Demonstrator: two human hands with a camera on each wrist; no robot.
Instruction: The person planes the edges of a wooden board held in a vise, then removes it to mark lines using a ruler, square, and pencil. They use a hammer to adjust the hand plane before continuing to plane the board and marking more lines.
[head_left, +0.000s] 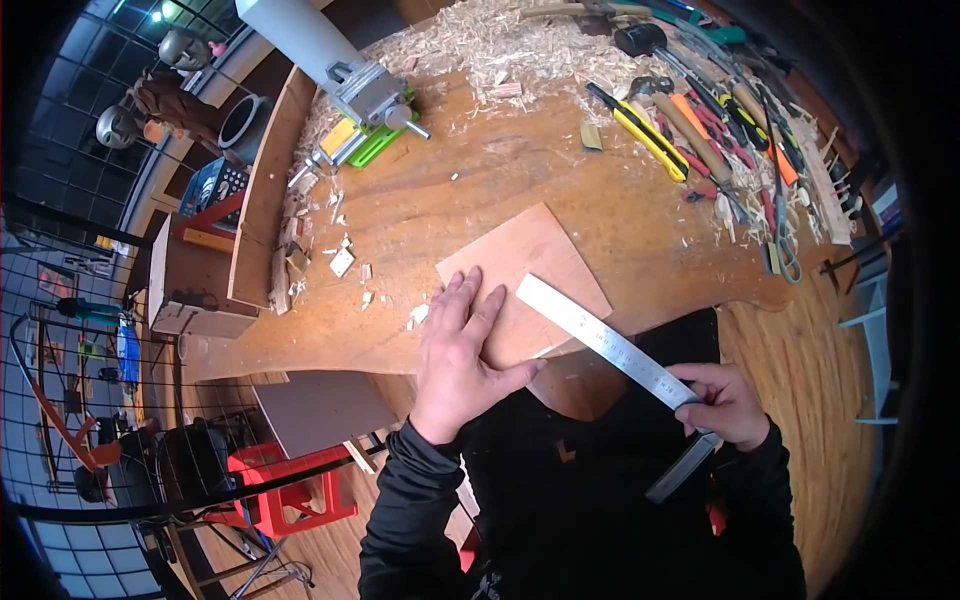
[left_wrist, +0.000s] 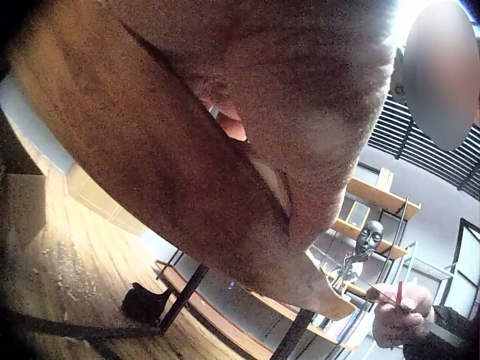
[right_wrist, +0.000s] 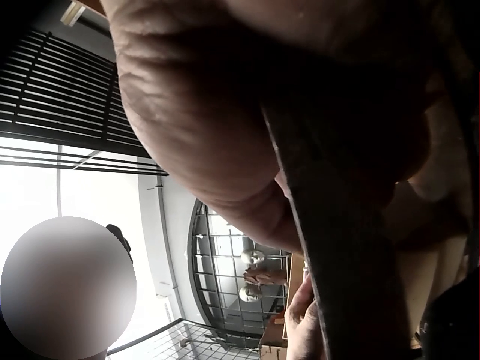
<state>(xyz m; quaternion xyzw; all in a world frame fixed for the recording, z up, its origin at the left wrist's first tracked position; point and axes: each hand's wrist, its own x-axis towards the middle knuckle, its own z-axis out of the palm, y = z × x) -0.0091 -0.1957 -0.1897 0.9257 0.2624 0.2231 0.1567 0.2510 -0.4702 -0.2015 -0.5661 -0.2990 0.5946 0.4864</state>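
Note:
In the head view a thin square wooden board (head_left: 535, 245) lies at the bench's near edge. My left hand (head_left: 450, 360) presses flat on its left part, fingers spread and thumb pointing right. My right hand (head_left: 730, 405) grips a try square (head_left: 610, 340) near its corner, thumb on top. The steel blade, marked with a scale, slants up and left, its far end over the board. Its dark stock points down toward my lap. The left wrist view shows my left palm (left_wrist: 300, 112) over the bench edge. In the right wrist view my right hand (right_wrist: 195, 127) partly hides the square's dark stock (right_wrist: 330, 262).
Wood shavings (head_left: 480, 45) cover the far part of the workbench (head_left: 430, 200). Many tools lie at the right, including a yellow utility knife (head_left: 640, 135). A grey clamped device (head_left: 370, 95) stands at the far left, beside a wooden side board (head_left: 265, 200). Small wood chips (head_left: 343, 262) lie nearer.

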